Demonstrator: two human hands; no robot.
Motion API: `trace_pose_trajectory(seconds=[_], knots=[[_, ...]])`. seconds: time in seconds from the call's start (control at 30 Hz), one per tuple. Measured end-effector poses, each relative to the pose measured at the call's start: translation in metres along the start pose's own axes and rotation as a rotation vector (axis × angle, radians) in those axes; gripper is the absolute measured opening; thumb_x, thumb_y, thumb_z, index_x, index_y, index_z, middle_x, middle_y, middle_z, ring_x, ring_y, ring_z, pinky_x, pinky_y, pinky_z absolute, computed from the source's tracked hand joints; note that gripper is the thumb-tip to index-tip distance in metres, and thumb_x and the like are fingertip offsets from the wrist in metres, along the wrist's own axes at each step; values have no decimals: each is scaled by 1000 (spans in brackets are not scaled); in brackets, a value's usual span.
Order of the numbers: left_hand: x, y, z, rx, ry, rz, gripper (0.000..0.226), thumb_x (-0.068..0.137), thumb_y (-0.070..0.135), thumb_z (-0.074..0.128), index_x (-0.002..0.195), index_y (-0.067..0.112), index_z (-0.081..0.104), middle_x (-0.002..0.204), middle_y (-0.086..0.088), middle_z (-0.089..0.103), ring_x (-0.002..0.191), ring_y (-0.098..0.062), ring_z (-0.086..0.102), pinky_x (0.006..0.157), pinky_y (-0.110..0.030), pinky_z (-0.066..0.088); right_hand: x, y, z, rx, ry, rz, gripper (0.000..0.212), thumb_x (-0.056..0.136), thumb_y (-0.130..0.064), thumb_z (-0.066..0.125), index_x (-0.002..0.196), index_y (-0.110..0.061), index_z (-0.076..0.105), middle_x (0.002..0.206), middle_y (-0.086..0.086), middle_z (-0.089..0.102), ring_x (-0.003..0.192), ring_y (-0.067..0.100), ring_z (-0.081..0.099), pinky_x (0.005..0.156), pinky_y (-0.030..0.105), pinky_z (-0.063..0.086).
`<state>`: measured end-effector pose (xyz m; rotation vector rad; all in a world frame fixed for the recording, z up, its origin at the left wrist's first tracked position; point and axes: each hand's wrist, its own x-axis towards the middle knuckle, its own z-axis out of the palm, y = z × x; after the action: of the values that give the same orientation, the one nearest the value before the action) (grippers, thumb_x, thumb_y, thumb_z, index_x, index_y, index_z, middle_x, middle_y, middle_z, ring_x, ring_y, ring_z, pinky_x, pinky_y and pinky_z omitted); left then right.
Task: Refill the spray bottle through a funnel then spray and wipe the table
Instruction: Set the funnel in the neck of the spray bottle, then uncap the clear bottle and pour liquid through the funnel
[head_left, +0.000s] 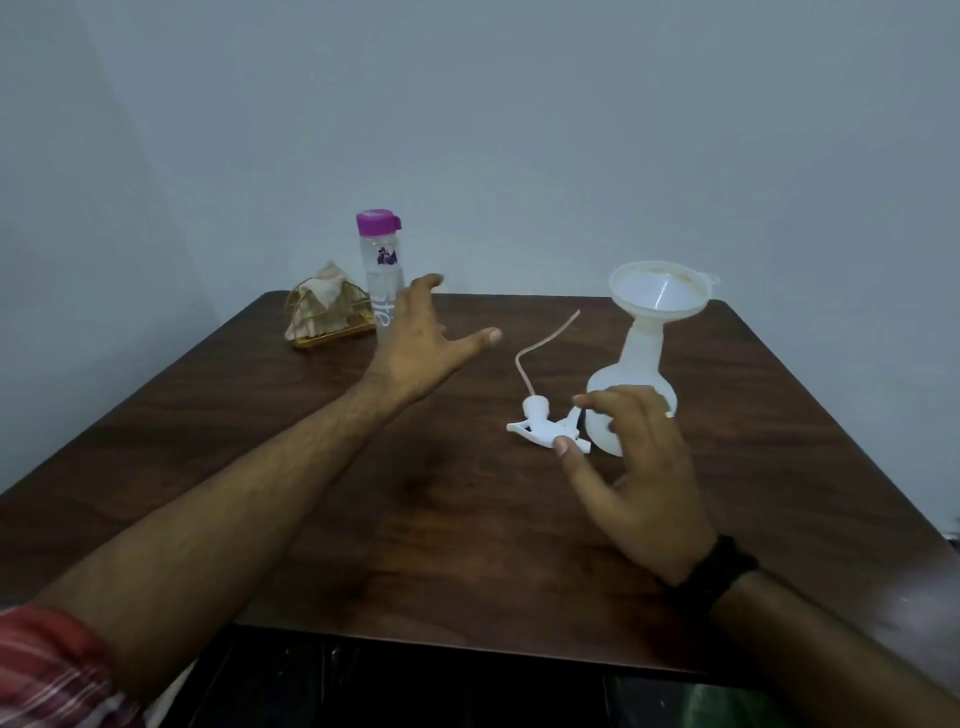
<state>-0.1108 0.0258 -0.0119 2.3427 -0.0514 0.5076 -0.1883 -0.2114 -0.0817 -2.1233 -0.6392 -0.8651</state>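
A white translucent spray bottle (641, 358) stands on the dark wooden table (467, 519) with a white funnel (660, 293) seated in its neck. Its white spray head (543, 427) with a long thin tube (545, 340) lies on the table to the bottle's left. My right hand (639, 478) hovers over the spray head's right end in front of the bottle, fingers apart, thumb tip touching the head. A clear water bottle (382, 275) with a purple cap stands at the back left. My left hand (423, 340) is stretched out open right in front of it.
A gold wire napkin holder (327, 317) with beige napkins sits at the table's back left corner, beside the water bottle. A plain wall rises behind the table. The table's near edge runs across the bottom of the view.
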Motion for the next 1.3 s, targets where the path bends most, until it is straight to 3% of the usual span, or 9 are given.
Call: trace_pose_trajectory(seconds=[0.1, 0.23, 0.37, 0.47, 0.53, 0.63, 0.87, 1.17, 1.3], knots=[[20, -27, -13, 112, 120, -91, 104, 77, 62, 75, 154, 14, 24, 156, -13, 31, 137, -29, 43, 108, -42, 43, 12, -22, 22, 43, -56, -3, 30, 89, -36, 65, 116, -22, 62, 112, -8, 60, 104, 11, 55, 84, 40, 50], [45, -50, -26, 135, 216, -193, 111, 77, 55, 79, 155, 5, 18, 157, -18, 28, 142, -34, 35, 112, -44, 36, 22, -33, 42, 19, -144, -13, 31, 90, -41, 63, 119, -29, 58, 115, -12, 58, 105, 8, 53, 84, 36, 51], [72, -65, -28, 99, 210, -331, 111, 74, 56, 81, 152, 3, 21, 143, -19, 48, 128, -37, 53, 98, -46, 49, 30, -37, 50, 3, -131, -54, 30, 90, -38, 63, 118, -25, 61, 113, -11, 60, 104, 7, 52, 84, 32, 50], [87, -69, -25, 28, 155, -365, 86, 76, 55, 79, 136, 10, 36, 115, -13, 66, 91, -32, 71, 74, -46, 61, 33, -35, 52, -16, -149, -49, 30, 91, -39, 63, 119, -29, 59, 114, -13, 59, 104, 5, 51, 85, 29, 49], [94, -69, -23, -37, 141, -356, 69, 80, 51, 78, 126, 15, 42, 104, -11, 68, 76, -28, 72, 64, -46, 63, 33, -32, 52, -27, -168, -31, 31, 91, -41, 62, 120, -32, 56, 116, -15, 59, 106, 4, 52, 86, 28, 49], [98, -69, -26, -31, 136, -336, 53, 86, 45, 73, 122, 15, 48, 98, -10, 73, 75, -26, 73, 61, -41, 62, 33, -29, 51, -34, -197, -2, 33, 91, -45, 61, 122, -37, 52, 120, -18, 58, 108, 3, 52, 88, 26, 48], [72, -64, -34, 120, 49, -199, 58, 78, 57, 69, 117, 18, 52, 103, -2, 72, 81, -24, 72, 74, -47, 61, 39, -32, 53, 76, -266, 135, 43, 91, -41, 64, 131, -34, 50, 124, -16, 52, 116, 5, 49, 97, 32, 47], [8, -3, -37, 93, -202, -52, 59, 82, 51, 76, 125, 18, 55, 105, 4, 69, 69, -14, 74, 61, -40, 63, 88, -33, 73, 228, -369, 415, 114, 72, -39, 88, 160, -23, 17, 161, 2, 30, 145, 20, 37, 117, 45, 38], [-8, 19, -41, 124, -310, 5, 56, 83, 51, 74, 128, 23, 56, 107, 3, 69, 81, -15, 73, 64, -39, 63, 109, -35, 81, 342, -311, 396, 91, 62, -33, 89, 140, -27, 42, 135, 0, 56, 124, 23, 57, 102, 49, 52]])
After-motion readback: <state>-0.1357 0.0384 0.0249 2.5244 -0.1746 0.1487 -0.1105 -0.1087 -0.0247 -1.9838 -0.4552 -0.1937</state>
